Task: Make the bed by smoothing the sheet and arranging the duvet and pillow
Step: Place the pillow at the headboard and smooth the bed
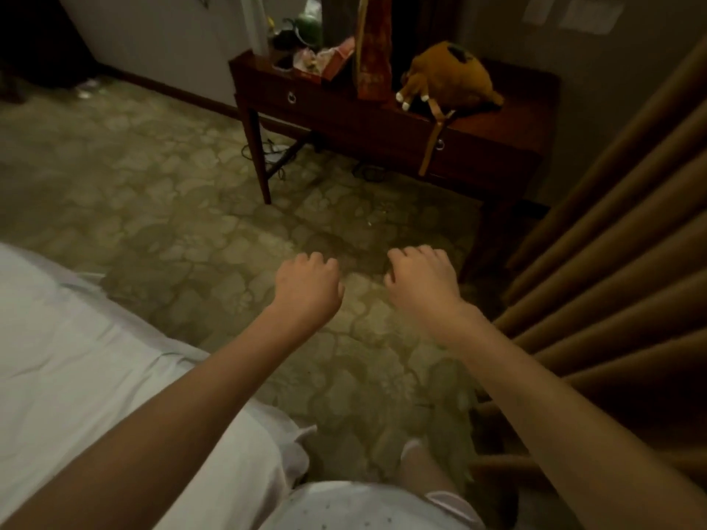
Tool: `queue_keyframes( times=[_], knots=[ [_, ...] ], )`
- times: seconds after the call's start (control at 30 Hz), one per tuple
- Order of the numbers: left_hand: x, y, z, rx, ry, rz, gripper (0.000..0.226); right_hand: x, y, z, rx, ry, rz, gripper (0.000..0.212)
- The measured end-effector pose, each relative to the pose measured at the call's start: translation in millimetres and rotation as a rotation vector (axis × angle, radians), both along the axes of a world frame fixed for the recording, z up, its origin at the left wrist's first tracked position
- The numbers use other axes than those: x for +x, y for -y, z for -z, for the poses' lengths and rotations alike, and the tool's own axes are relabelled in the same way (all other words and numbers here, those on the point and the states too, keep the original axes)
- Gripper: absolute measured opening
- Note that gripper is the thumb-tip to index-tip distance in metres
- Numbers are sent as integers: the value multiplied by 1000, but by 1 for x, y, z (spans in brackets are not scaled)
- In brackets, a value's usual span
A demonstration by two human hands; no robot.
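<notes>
The bed's white sheet (65, 350) fills the lower left, creased, its edge running diagonally toward my body. Both arms reach forward over the carpet, away from the bed. My left hand (308, 285) hangs in the air with fingers loosely curled downward and nothing in it. My right hand (421, 279) hangs beside it, about a hand's width to the right, fingers also loosely curled and empty. No duvet or pillow shows in this view.
A dark wooden desk (382, 116) with ring-pull drawers stands ahead, carrying a brown plush toy (451, 76), a tall red bag (373, 44) and small clutter. Tan curtains (612, 262) hang along the right. Patterned carpet (172, 208) lies between bed and desk, with cables under the desk.
</notes>
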State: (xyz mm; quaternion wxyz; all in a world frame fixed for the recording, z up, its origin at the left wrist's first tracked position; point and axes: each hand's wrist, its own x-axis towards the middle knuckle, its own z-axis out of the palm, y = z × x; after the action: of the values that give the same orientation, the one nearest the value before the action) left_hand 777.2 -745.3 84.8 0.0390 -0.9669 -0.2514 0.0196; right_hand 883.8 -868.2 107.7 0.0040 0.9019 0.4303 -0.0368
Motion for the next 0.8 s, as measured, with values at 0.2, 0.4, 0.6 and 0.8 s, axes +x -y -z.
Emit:
queue_keyframes(
  times=[0.2,0.4,0.6,0.8],
  knots=[
    [31,-52,11,-6,-58,-184,31,60,-95,-16,43,29,-228,37],
    [80,-110,5,-20,1,-441,30,123,-170,1,-73,-28,-468,33],
    [104,-151,5,-41,5,-660,32,148,-233,21,-142,-54,-684,33],
    [88,-197,16,-71,-24,-819,32,130,-301,39,-189,-74,-861,31]
  ],
)
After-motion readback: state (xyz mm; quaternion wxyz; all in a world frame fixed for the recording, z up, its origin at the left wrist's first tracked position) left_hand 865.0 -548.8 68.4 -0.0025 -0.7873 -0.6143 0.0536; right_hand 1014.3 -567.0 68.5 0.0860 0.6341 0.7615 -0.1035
